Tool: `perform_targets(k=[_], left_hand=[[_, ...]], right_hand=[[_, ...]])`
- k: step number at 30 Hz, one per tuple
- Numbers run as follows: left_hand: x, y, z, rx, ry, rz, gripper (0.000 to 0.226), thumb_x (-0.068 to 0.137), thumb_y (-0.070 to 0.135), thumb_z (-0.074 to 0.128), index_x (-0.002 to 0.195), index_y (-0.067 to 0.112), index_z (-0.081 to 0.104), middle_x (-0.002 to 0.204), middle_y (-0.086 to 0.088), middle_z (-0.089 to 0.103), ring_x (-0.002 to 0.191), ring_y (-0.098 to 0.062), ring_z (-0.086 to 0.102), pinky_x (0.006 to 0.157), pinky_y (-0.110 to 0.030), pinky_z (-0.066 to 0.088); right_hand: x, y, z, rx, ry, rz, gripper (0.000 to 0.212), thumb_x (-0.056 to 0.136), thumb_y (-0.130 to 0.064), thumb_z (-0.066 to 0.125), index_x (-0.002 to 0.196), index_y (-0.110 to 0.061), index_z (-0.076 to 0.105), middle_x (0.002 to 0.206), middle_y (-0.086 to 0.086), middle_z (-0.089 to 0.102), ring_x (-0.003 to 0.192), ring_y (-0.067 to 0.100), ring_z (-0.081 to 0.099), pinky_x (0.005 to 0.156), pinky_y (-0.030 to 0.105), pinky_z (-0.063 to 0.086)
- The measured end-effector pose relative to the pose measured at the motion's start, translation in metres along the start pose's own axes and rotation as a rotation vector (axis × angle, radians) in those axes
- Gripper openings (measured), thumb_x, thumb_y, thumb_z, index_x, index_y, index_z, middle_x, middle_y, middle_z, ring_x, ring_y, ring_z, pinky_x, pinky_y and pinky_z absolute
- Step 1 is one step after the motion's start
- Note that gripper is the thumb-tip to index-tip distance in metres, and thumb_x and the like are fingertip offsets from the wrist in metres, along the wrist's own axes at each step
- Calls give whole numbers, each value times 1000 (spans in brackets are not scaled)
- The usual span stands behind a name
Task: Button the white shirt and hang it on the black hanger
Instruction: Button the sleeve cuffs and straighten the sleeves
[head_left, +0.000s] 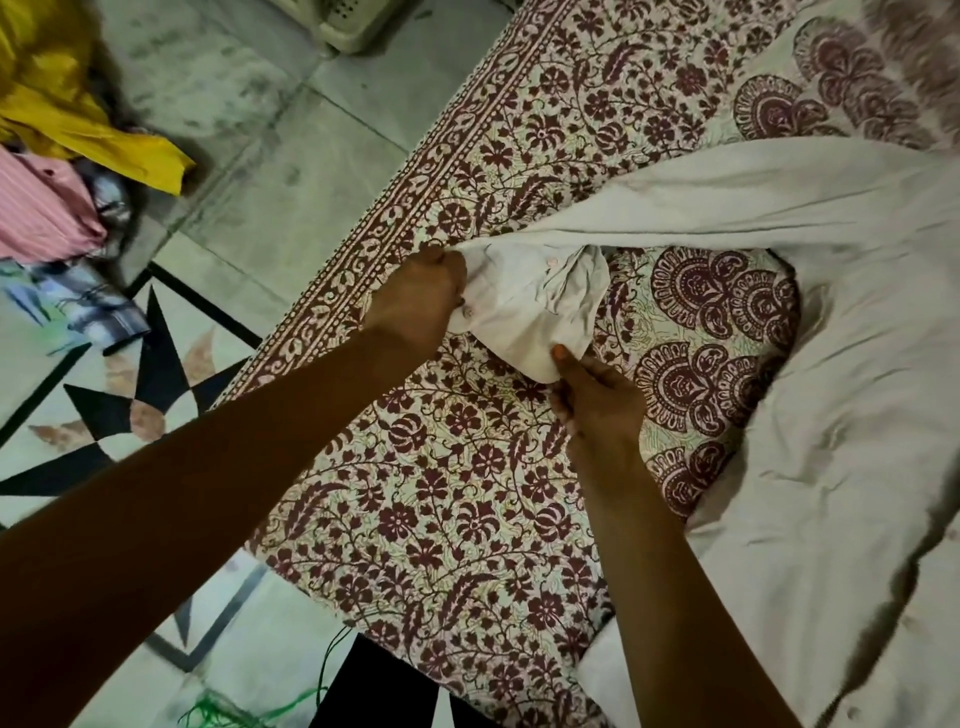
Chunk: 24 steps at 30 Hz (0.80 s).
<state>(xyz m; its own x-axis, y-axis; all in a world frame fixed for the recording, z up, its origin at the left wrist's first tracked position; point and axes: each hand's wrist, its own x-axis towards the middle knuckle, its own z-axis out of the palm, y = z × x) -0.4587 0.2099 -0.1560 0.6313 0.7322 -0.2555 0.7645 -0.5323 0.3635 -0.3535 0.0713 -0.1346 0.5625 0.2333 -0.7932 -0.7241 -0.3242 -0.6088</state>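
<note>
Under left grip (415, 301) and right grip (597, 400), a maroon floral bedsheet (467, 493), cut off at the top edge. Right of both grips, the white shirt (831, 364), rumpled on the sheet, running out of frame. Far left of the left grip, a blurred heap of clothes (62, 171) on the tiled floor (249, 130). Left grip curled tight on the shirt's edge, fingertips hidden. Right grip pinching a lower fold, thumb on top. Just right of the left grip, one small button (466, 312).
</note>
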Motion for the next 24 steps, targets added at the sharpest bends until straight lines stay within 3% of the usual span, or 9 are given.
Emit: perform_targets(k=[2, 4, 9, 13, 17, 19, 21, 24], left_hand=[[1, 3, -2, 36, -22, -6, 27, 90, 5, 55, 116, 3, 51, 116, -19, 54, 103, -35, 56, 81, -41, 46], [1, 2, -4, -8, -31, 3, 22, 89, 7, 56, 111, 1, 55, 112, -20, 57, 100, -35, 57, 83, -41, 48], [-6, 7, -14, -350, -43, -22, 12, 85, 9, 62, 96, 11, 66, 97, -9, 69, 81, -16, 60, 72, -21, 44], [-9, 23, -22, -524, -86, 7, 18, 87, 8, 61, 103, 10, 70, 102, -7, 71, 85, -13, 63, 77, -19, 48], [-10, 39, -26, -602, -118, 53, 20, 86, 6, 62, 105, 10, 69, 101, -4, 70, 72, 1, 59, 69, -6, 48], [-11, 47, -26, -615, -124, 70, 20, 84, 5, 64, 103, 9, 70, 96, -4, 71, 70, 0, 59, 72, -12, 52], [-14, 55, -27, -625, -156, 89, 19, 84, 5, 64, 101, 6, 70, 94, -3, 70, 74, -3, 61, 72, -12, 51], [-15, 63, -27, -679, -221, 68, 18, 87, 2, 58, 101, 2, 69, 80, 7, 63, 60, 10, 57, 60, -3, 45]], right_hand=[[-6, -2, 1, 38, -37, 13, 13, 79, 1, 68, 89, -1, 61, 81, 11, 64, 54, 11, 59, 42, 16, 49], [-11, -4, 3, 56, -86, 17, 16, 80, 7, 65, 84, -8, 59, 81, 9, 65, 64, 15, 62, 50, 17, 53], [-11, -3, 6, 137, -36, -95, 17, 80, 5, 66, 91, -5, 59, 82, 9, 65, 68, 17, 61, 54, 19, 52], [-13, -9, 14, 183, 12, -210, 17, 81, 5, 66, 86, -9, 57, 77, 5, 61, 66, 13, 60, 52, 17, 53], [-14, -9, 17, -118, 128, -519, 33, 74, 5, 72, 82, -19, 50, 69, -2, 62, 62, 8, 61, 62, 22, 53], [-17, -7, 17, -266, 157, -654, 34, 74, 0, 73, 88, -17, 47, 70, -7, 63, 60, 0, 61, 60, 16, 50], [-19, -6, 18, -317, 186, -735, 36, 75, -2, 72, 93, -16, 44, 70, -12, 62, 57, -7, 58, 58, 12, 47], [-22, -7, 18, -381, 206, -810, 35, 77, -2, 69, 98, -15, 43, 73, -12, 62, 58, -6, 58, 59, 9, 45]])
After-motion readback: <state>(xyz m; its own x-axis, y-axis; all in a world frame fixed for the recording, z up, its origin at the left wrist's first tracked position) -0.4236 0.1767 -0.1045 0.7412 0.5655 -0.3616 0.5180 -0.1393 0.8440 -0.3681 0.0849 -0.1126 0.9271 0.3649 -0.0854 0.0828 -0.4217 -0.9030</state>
